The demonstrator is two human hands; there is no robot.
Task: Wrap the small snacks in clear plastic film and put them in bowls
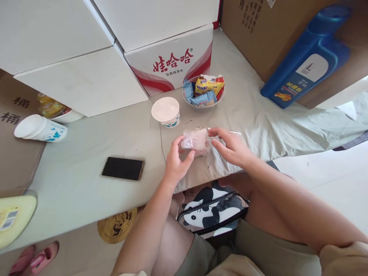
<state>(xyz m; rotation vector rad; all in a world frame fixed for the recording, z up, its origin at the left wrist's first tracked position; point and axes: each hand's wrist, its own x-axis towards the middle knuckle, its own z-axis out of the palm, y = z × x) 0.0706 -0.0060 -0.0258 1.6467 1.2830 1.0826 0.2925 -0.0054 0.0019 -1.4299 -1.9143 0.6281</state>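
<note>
Small packet (197, 140) between the hands, on or just above the pale cloth (86, 142): clear crinkled film, shiny glint on its left, pinkish showing through, outline uneven. Left hand (178, 161) holds it from 9 o'clock, thumb and fingers curved round that side. Right hand (232, 147) at 3 o'clock, fingers loosely spread by its edge; contact, I cannot tell. From packet: paper cup (166, 112) at 11, bowl (202, 108) at 12, phone (123, 168) at 8 o'clock
</note>
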